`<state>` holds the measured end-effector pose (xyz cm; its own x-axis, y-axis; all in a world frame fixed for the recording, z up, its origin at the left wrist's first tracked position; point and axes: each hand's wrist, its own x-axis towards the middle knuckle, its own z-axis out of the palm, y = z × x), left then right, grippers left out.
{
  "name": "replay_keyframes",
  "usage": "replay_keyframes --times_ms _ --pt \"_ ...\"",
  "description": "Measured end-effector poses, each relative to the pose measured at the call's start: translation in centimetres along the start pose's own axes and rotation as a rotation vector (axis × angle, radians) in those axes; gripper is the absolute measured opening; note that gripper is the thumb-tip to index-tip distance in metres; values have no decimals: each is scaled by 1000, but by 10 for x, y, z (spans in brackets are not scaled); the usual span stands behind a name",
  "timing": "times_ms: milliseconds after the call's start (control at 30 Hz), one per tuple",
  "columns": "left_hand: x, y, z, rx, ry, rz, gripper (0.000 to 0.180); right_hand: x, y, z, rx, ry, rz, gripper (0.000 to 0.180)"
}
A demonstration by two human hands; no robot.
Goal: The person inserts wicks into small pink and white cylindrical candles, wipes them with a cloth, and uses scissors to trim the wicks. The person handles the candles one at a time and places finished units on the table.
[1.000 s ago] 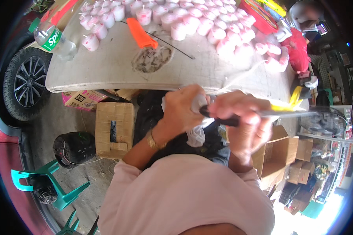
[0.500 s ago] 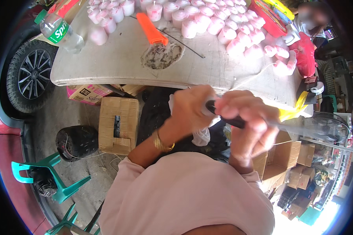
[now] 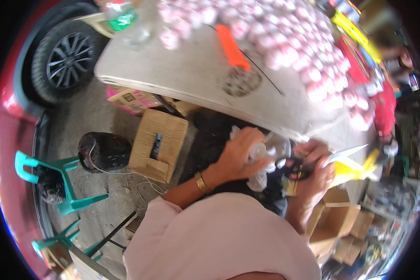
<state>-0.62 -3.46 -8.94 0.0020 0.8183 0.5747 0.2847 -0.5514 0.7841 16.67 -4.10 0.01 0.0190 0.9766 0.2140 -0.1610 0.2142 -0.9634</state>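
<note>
My left hand (image 3: 241, 151), a gold bracelet at its wrist, is closed around a small round whitish plastic piece (image 3: 257, 150), in front of the table's near edge. To its right, my right hand (image 3: 318, 164) grips scissors (image 3: 295, 168) with black handles and a pale blade pointing up and right. The blur hides how the fingers sit in the handles. Beyond my hands, many small pink-and-white candles (image 3: 277, 39) in cups crowd the white table (image 3: 172, 70). An orange-handled tool (image 3: 232, 49) and a thin dark rod (image 3: 263, 72) lie nearer, beside a dark scorched patch.
At the table's far left stands a plastic bottle (image 3: 121, 18). Below are a cardboard box (image 3: 158, 140), a black container (image 3: 105, 152) and a green chair (image 3: 56, 179). A red vehicle (image 3: 14, 186) is at left, open boxes (image 3: 331, 214) at right. Another person (image 3: 392, 51) is beyond the table.
My hands have moved apart and lower, and the scissors' blade now tilts upward. The view has swung, shifting table and candles rightward.
</note>
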Motion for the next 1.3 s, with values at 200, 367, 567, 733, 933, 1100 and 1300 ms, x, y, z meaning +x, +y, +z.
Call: replay_keyframes --times_ms 200,367,567,733,933,1100,1300 --pt "-53 -45 -27 176 -202 -146 29 -65 57 -11 -41 -232 881 27" --pt "-59 -43 -55 421 -296 -136 34 -67 47 -24 -52 -517 930 32" --pt "-63 -34 -62 529 -356 -399 32 -34 51 -28 101 -992 861 50" --pt "-71 -41 -57 674 -426 -396 30 -30 62 -29 -13 -992 898 56" --pt "-30 -23 -94 -76 -310 -716 14 -37 58 -36 164 -756 768 68" --pt "14 6 -119 -965 -224 -696 47 -40 55 -36 42 -740 666 74" --pt "32 18 -106 -1135 -289 -684 70 -30 41 -24 -122 -785 452 66"
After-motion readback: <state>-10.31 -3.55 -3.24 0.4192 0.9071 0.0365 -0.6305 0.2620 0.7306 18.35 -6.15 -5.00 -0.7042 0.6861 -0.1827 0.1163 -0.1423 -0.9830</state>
